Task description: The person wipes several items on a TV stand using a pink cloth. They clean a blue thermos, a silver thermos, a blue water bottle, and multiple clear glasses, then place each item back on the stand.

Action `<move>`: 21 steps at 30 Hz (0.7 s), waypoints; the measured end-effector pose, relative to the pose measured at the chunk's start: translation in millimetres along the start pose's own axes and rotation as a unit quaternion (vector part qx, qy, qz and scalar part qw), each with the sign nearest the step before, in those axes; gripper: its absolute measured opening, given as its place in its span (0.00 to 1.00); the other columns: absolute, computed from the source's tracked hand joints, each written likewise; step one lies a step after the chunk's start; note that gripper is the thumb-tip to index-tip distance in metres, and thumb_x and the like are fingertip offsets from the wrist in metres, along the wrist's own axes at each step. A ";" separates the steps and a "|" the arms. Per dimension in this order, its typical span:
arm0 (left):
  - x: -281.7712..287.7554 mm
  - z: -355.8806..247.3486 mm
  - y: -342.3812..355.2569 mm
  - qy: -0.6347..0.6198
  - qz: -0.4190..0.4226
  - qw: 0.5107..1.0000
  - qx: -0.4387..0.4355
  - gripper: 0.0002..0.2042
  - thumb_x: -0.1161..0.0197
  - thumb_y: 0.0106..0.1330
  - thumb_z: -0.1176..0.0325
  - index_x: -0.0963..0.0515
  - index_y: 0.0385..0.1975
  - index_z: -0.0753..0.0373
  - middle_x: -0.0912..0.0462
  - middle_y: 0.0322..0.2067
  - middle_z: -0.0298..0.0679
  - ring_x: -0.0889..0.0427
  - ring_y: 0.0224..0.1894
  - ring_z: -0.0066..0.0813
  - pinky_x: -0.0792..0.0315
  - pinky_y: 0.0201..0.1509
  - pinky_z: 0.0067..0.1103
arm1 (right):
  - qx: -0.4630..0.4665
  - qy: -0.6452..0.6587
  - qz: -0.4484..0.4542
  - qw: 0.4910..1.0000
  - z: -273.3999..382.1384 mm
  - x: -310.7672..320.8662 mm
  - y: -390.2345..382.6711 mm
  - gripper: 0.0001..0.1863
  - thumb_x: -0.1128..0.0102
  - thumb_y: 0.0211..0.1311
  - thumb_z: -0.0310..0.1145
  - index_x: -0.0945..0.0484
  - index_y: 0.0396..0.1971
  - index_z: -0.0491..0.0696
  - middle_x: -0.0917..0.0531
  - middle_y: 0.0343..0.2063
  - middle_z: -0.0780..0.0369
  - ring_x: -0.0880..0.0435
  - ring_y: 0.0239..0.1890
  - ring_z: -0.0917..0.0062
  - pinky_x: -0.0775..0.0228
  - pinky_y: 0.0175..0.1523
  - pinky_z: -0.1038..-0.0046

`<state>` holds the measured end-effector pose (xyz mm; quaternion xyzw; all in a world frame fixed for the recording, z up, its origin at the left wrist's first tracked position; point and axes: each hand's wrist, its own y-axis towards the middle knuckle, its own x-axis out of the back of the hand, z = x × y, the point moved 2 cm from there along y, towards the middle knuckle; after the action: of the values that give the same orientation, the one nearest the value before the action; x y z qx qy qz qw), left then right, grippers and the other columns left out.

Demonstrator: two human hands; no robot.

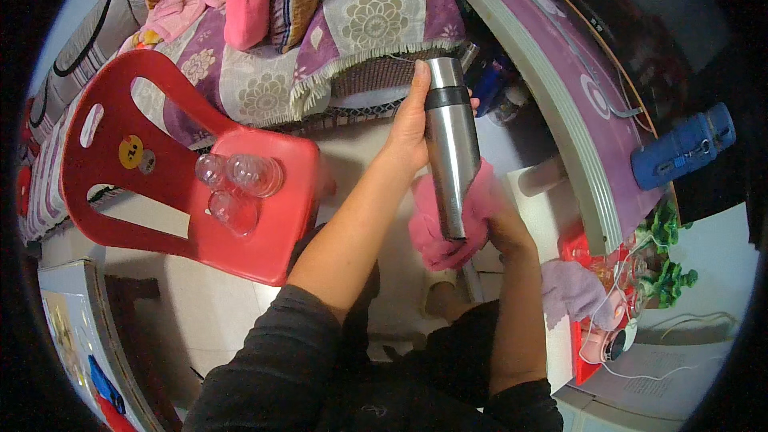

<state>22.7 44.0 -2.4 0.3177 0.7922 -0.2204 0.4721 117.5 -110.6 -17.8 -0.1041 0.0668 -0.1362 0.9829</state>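
A stainless steel flask (453, 144) with a black band near its top stands tilted in the middle of the head view. My left hand (412, 124) grips its upper part, thumb along the side and fingertips showing round the far side. A pink cloth (432, 228) is bunched around the flask's lower part. My right hand (500, 232) holds this cloth against the flask from the right; its fingers are partly hidden in the cloth.
A red plastic chair (268, 256) holds several clear plastic containers (254, 174). Behind is a covered sofa (376, 16). At right, a purple-topped counter (580, 112) bears a blue bottle (680, 148), above a red tray (588, 364) with a lilac towel (570, 292), cables and glassware.
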 end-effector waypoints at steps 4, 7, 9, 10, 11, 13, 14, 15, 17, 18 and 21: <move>3.7 6.0 -3.5 0.155 -0.097 0.980 -0.083 0.25 0.43 0.58 0.44 0.29 0.40 0.62 0.23 0.35 0.39 0.26 0.37 0.24 0.32 0.42 0.21 | -0.019 -0.139 0.014 0.990 -13.4 -0.9 15.3 0.29 0.42 0.48 0.33 0.38 0.53 0.42 0.29 0.46 0.60 0.29 0.48 0.76 0.34 0.51 0.74; 11.8 21.1 -8.8 0.241 -0.215 0.937 -0.135 0.28 0.41 0.57 0.46 0.31 0.45 0.66 0.26 0.41 0.41 0.30 0.45 0.29 0.37 0.51 0.24 | 0.043 -0.211 -0.076 0.974 -7.3 -15.7 18.7 0.23 0.38 0.46 0.33 0.30 0.44 0.40 0.24 0.40 0.58 0.25 0.43 0.76 0.32 0.48 0.73; 12.7 34.9 -10.2 0.271 -0.222 0.924 -0.153 0.29 0.39 0.55 0.47 0.33 0.46 0.67 0.26 0.40 0.42 0.29 0.43 0.29 0.35 0.48 0.24 | 0.071 -0.270 -0.151 0.948 -8.1 -18.6 21.1 0.22 0.39 0.45 0.30 0.30 0.42 0.40 0.23 0.39 0.57 0.24 0.42 0.74 0.32 0.47 0.73; 8.1 39.5 -14.0 0.296 -0.222 0.917 -0.152 0.29 0.39 0.56 0.48 0.33 0.47 0.67 0.26 0.40 0.41 0.29 0.42 0.28 0.34 0.47 0.24 | 0.070 -0.252 -0.172 0.950 -11.9 -16.7 23.8 0.21 0.39 0.44 0.29 0.29 0.42 0.40 0.23 0.39 0.56 0.24 0.42 0.73 0.32 0.47 0.72; 9.7 45.2 -11.4 0.321 -0.209 0.911 -0.153 0.30 0.38 0.55 0.48 0.34 0.47 0.68 0.27 0.40 0.42 0.28 0.41 0.27 0.33 0.46 0.24 | 0.070 -0.234 -0.193 0.950 -15.8 -15.0 26.8 0.20 0.40 0.44 0.28 0.29 0.41 0.39 0.22 0.38 0.56 0.23 0.42 0.71 0.32 0.47 0.72; 9.6 48.7 -10.6 0.304 -0.205 0.920 -0.140 0.30 0.37 0.54 0.49 0.34 0.47 0.68 0.27 0.39 0.42 0.28 0.40 0.27 0.33 0.45 0.23 | 0.041 -0.101 -0.199 0.974 -24.9 -9.7 36.8 0.20 0.41 0.43 0.27 0.28 0.40 0.39 0.22 0.38 0.54 0.23 0.41 0.69 0.32 0.47 0.70; 9.4 49.1 -11.1 0.296 -0.203 0.924 -0.133 0.30 0.36 0.54 0.49 0.34 0.47 0.68 0.27 0.39 0.42 0.28 0.40 0.27 0.32 0.45 0.23 | 0.066 -0.135 -0.198 0.969 -23.7 -8.7 38.6 0.20 0.40 0.42 0.28 0.27 0.39 0.39 0.22 0.38 0.54 0.23 0.41 0.68 0.32 0.47 0.70; 9.6 47.6 -9.5 0.258 -0.213 0.933 -0.136 0.30 0.35 0.51 0.48 0.32 0.43 0.69 0.26 0.38 0.43 0.28 0.40 0.29 0.34 0.47 0.23 | 0.091 -0.168 -0.196 0.962 -22.0 -7.8 39.7 0.20 0.39 0.41 0.28 0.27 0.38 0.39 0.22 0.38 0.54 0.22 0.41 0.67 0.32 0.46 0.70; 15.4 41.2 -5.9 0.228 -0.220 0.940 -0.128 0.30 0.34 0.51 0.49 0.32 0.43 0.68 0.26 0.38 0.42 0.27 0.39 0.28 0.33 0.45 0.23 | 0.098 -0.225 -0.187 0.951 -10.8 -15.6 37.5 0.20 0.38 0.40 0.30 0.26 0.37 0.39 0.22 0.38 0.54 0.22 0.41 0.67 0.31 0.46 0.70; 18.4 38.7 -5.2 0.213 -0.222 0.943 -0.124 0.30 0.33 0.51 0.50 0.32 0.43 0.68 0.26 0.37 0.41 0.27 0.39 0.28 0.33 0.44 0.22 | 0.080 -0.248 -0.180 0.948 -4.2 -18.4 33.5 0.20 0.37 0.40 0.31 0.25 0.37 0.40 0.22 0.38 0.54 0.22 0.41 0.67 0.31 0.46 0.70; 15.4 23.2 -6.9 0.108 -0.234 0.958 -0.127 0.29 0.33 0.52 0.52 0.33 0.44 0.68 0.27 0.38 0.41 0.28 0.39 0.27 0.31 0.42 0.23 | 0.020 -0.308 -0.128 0.942 17.5 -28.1 21.1 0.21 0.36 0.38 0.32 0.25 0.37 0.41 0.21 0.37 0.54 0.22 0.41 0.67 0.31 0.46 0.69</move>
<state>26.4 28.6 -26.4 0.0829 0.9120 -0.1869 0.3557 98.9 -79.6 -2.7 -0.1294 -0.2562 -0.2234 0.9315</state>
